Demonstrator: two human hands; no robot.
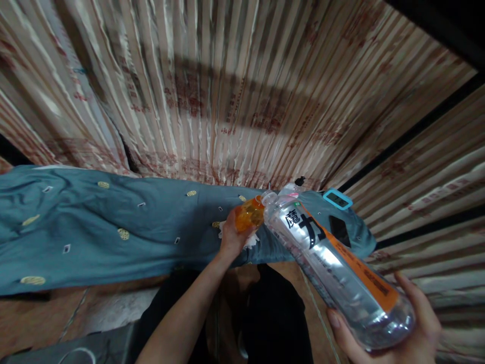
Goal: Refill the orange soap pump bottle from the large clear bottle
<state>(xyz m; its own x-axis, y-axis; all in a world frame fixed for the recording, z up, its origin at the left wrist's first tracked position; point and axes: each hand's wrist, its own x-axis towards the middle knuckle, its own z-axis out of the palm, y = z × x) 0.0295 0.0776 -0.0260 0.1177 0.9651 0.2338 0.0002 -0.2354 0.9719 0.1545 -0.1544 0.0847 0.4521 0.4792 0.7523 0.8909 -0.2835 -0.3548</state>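
My left hand grips a small orange container over the blue patterned cloth, with a bit of white tissue under it. My right hand holds the base of a large clear plastic bottle with an orange and white label. The bottle is tilted, and its open mouth touches the top of the orange container. The bottle looks nearly empty.
A cyan-framed small device and a dark phone lie on the cloth's right end, with a black cap behind the bottle. Striped printed sheeting covers the wall. My dark-trousered legs are below, on a brown floor.
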